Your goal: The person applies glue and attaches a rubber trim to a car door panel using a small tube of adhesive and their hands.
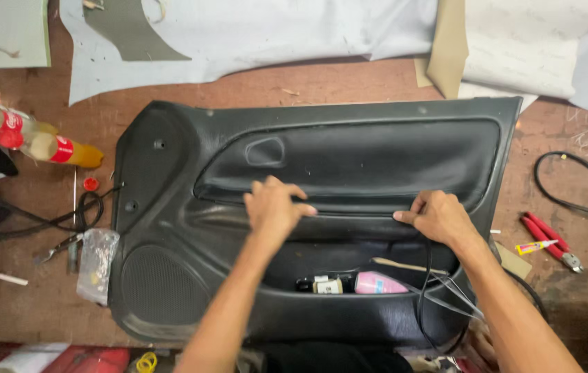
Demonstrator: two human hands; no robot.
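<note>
Low in the frame, the door panel's pocket holds a pink bottle [381, 282] and a small dark bottle [321, 284]. Above it, both hands press flat, fingers spread, on the black car door panel [169, 207] lying mid-frame on the brown bench [349, 83]: left hand [274, 207], right hand [439, 215], gripping nothing. Red pliers [549, 238] lie right. Grey fabric [252, 31] spreads along the top.

- You had a black door panel [169, 276] on the reddish-brown table [349, 83].
- A pink bottle [380, 282] lay in its pocket.
- Red-handled pliers [549, 238] sat near the table's right edge.
- Pale grey fabric [252, 34] covered the far edge.
- An orange, red-labelled bottle [66, 150] lay at the left edge.
</note>
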